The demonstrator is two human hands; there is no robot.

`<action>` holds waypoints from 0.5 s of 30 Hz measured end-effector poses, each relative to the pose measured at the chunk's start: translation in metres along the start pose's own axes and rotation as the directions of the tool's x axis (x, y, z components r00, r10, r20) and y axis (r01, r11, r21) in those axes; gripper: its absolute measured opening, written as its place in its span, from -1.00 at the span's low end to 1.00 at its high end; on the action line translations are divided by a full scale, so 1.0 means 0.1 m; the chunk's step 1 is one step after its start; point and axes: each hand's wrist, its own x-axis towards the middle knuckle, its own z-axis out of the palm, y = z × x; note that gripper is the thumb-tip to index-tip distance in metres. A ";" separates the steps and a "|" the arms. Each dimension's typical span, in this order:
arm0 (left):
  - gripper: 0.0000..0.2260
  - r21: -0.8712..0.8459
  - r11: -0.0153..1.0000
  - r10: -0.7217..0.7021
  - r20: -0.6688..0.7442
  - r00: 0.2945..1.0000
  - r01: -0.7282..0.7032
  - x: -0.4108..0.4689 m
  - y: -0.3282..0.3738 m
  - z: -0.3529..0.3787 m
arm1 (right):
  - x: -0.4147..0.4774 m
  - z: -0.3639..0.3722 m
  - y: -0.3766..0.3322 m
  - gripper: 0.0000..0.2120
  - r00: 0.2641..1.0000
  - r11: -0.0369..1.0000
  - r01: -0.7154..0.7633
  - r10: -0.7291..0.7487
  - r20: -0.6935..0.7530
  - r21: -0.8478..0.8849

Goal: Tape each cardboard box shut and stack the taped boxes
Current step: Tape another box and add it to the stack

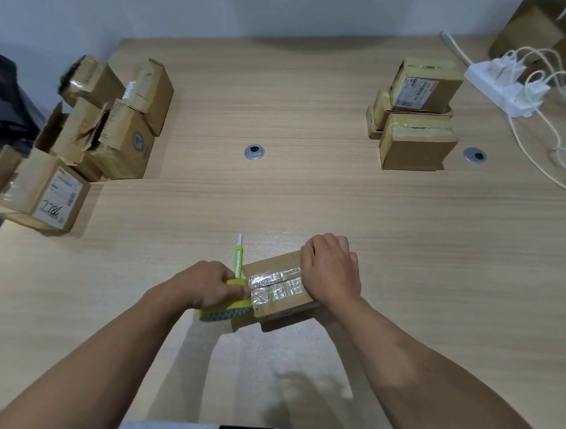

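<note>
We find the cardboard box [279,300] on the wood-grain bench [309,199], close to the near edge and about midway along it. The box is rectangular and plain brown. A strip of glossy, wrinkled clear tape covers the seam in its top.

The left hand [204,284] grips the tape roll [224,310], with its fingers clamped around the rim. The roll is a yellow-green ring with a patterned side face, and it touches the left end of the box. The right hand [333,270] holds the right end of the box, with its fingers curled over the far top edge.

A utility knife [238,258] lies flat on the bench just beside the box's far-left corner. Its body is slim and green, and its pale blade points toward the far edge.

Toward the far-right corner stands a stack of taped boxes [419,123], square-cornered and with greenish tape along their top seams. Along the left edge sits a loose pile of open boxes [115,121] with torn, raised flaps; several carry white labels.

A white power strip [495,84] with plugs and looping pale cables lies near the right edge. Two round metal grommets [254,152] are set in the bench top.
</note>
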 end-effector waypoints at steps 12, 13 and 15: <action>-0.69 -0.181 0.981 0.058 -0.051 0.997 -0.067 -0.05 -0.07 0.13 | 0.02 -0.05 -0.03 -0.50 0.978 0.973 0.113 -0.074 0.193 -0.199; -0.70 -0.192 0.979 0.056 -0.042 0.998 -0.063 -0.05 -0.07 0.12 | 0.02 -0.06 -0.03 -0.48 0.978 0.974 0.111 -0.072 0.194 -0.197; -0.73 -0.216 0.975 0.048 -0.024 0.999 -0.052 -0.05 -0.06 0.11 | 0.01 -0.07 -0.03 -0.45 0.979 0.973 0.112 -0.073 0.188 -0.203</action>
